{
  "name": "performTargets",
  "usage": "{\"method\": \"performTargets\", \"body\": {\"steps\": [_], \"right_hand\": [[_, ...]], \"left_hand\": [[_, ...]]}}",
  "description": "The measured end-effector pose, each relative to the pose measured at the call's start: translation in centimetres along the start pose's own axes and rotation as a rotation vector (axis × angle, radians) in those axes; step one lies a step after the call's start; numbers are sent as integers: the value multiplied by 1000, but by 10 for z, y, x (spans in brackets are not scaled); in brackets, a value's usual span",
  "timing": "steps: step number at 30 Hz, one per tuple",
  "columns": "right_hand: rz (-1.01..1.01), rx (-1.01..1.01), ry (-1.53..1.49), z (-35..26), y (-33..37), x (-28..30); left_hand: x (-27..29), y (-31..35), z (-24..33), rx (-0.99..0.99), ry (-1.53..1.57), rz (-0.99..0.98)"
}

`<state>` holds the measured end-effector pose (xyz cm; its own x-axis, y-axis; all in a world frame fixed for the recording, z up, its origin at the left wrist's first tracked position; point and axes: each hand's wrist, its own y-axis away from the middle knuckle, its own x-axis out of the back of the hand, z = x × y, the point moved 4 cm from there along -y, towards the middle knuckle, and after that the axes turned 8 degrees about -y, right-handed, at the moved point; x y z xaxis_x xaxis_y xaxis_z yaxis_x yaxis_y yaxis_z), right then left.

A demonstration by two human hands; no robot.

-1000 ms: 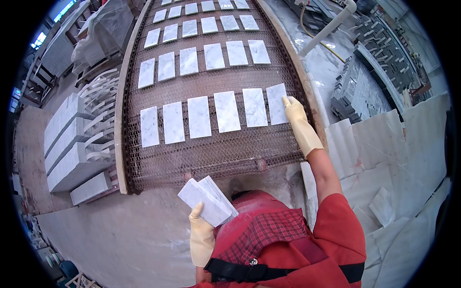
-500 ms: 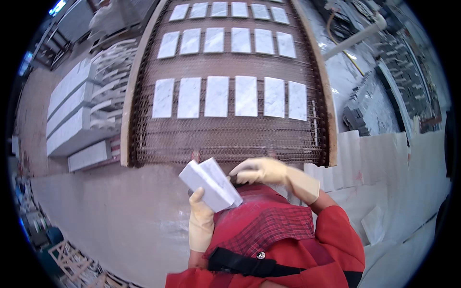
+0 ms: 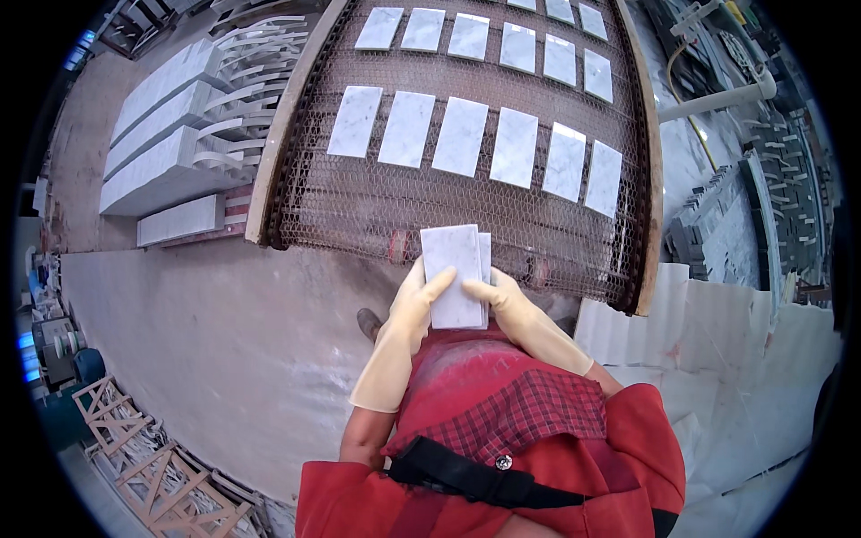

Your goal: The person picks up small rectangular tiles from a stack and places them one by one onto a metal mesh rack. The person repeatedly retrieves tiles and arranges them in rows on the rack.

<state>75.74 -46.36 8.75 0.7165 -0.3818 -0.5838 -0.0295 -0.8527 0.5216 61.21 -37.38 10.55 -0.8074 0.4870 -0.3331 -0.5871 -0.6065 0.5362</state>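
Both hands wear cream rubber gloves and grip a small stack of white, grey-veined marble tiles (image 3: 454, 300) in front of my red apron. My left hand (image 3: 415, 296) clasps the stack's left side, thumb lying across the top tile. On the right side, my right hand (image 3: 498, 296) is closed the same way, its thumb on the face near the edge. At least one more tile shows behind the top one, shifted slightly right. Just beyond, a wire-mesh conveyor belt (image 3: 350, 202) carries rows of similar marble tiles (image 3: 460, 137), laid flat and spaced apart.
Wooden side rails (image 3: 285, 134) edge the belt. Wrapped stacks of pale slabs (image 3: 148, 170) stand left, with curved strips beside them. A white pipe (image 3: 717, 99) and dark stacked pieces (image 3: 717, 202) lie right. Wooden crates (image 3: 161, 466) sit at lower left, pale sheeting (image 3: 673, 359) at right.
My right hand has come from beside the tiles onto their right side. The fanned, tilted tiles are now squared nearly upright and raised toward the belt. The whole view has turned.
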Motion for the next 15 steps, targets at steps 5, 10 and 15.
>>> {"method": "performTargets", "body": {"steps": [5, 10, 15], "right_hand": [[98, 11, -38, -4, -5, 5], [144, 20, -22, -4, -6, 5], [179, 25, -8, -1, -10, 7]], "left_hand": [[30, -9, -43, 41, -34, 71], [30, -1, -73, 74, -8, 92], [31, -7, -91, -12, 48, 152]]}}
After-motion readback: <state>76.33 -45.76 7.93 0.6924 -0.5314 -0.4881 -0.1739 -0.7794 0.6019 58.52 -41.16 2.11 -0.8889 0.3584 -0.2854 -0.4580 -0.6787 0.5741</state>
